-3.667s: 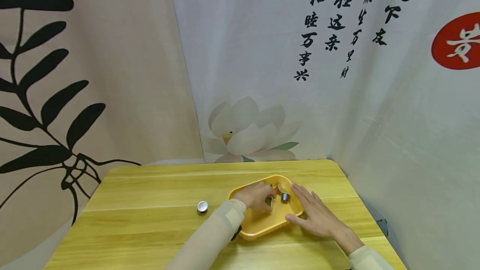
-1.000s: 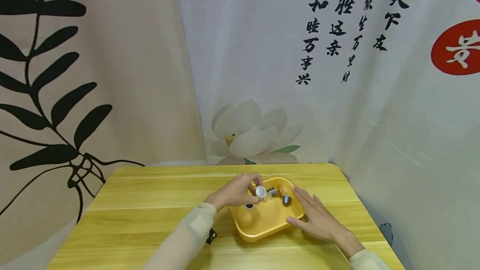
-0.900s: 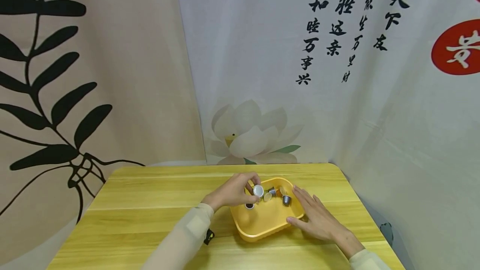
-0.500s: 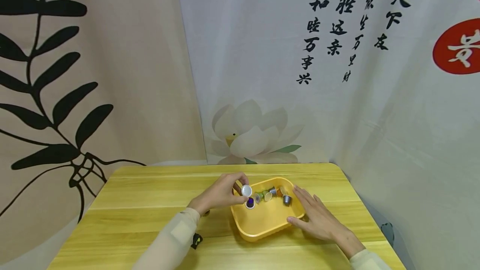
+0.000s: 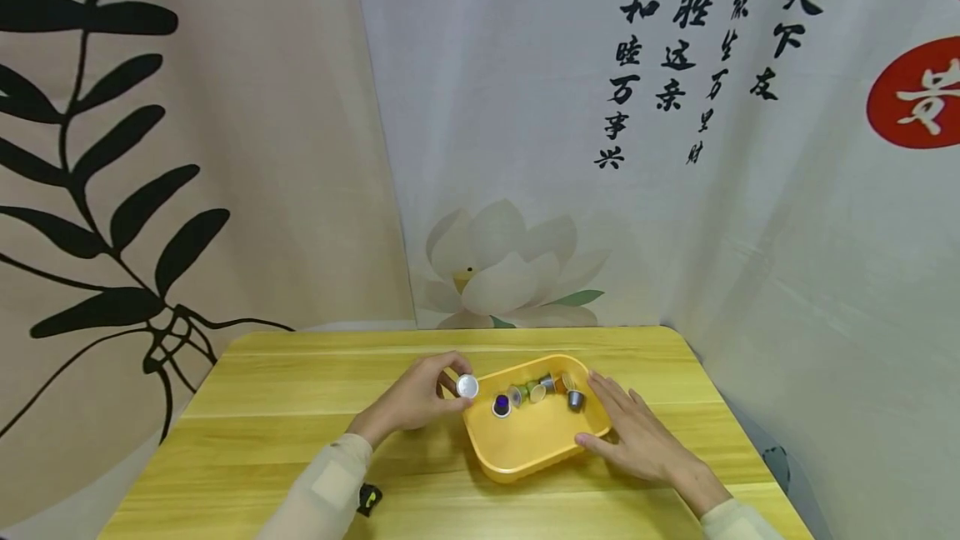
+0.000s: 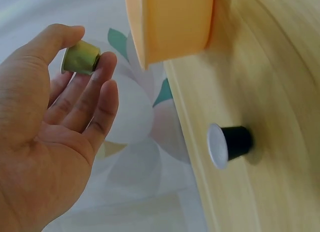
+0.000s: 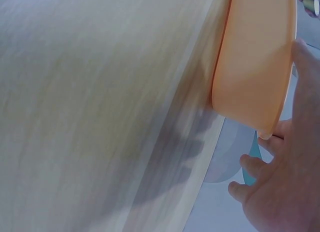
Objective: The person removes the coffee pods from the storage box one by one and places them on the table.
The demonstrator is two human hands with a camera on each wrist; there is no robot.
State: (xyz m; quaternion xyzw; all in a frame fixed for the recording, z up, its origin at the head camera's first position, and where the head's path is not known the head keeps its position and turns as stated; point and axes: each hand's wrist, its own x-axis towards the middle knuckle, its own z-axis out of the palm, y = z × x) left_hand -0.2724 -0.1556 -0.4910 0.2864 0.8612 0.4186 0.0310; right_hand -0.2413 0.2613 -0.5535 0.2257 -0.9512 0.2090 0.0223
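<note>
My left hand (image 5: 412, 397) pinches a green-gold coffee capsule (image 6: 81, 58) between thumb and fingertips, just left of the yellow tray (image 5: 517, 469). In the head view the capsule's pale round lid (image 5: 467, 387) faces up toward me. Straight fingers of my right hand (image 5: 637, 432) rest along the tray's right rim, the thumb lower on the same side. Inside the tray lie several more capsules, among them a purple one (image 5: 501, 405) and a dark grey one (image 5: 576, 400). A black capsule (image 6: 237, 142) with a white lid lies on the table near my left hand, hidden behind it in the head view.
The wooden table (image 5: 300, 407) carries the tray right of its middle. Behind it hangs a printed curtain (image 5: 510, 148) with a lotus and black characters. A small black item (image 5: 369, 498) shows beside the left sleeve.
My left hand, earlier reaching into the tray, has come up with the green-gold capsule and moved left past the rim. My right hand has stayed at the tray's right side.
</note>
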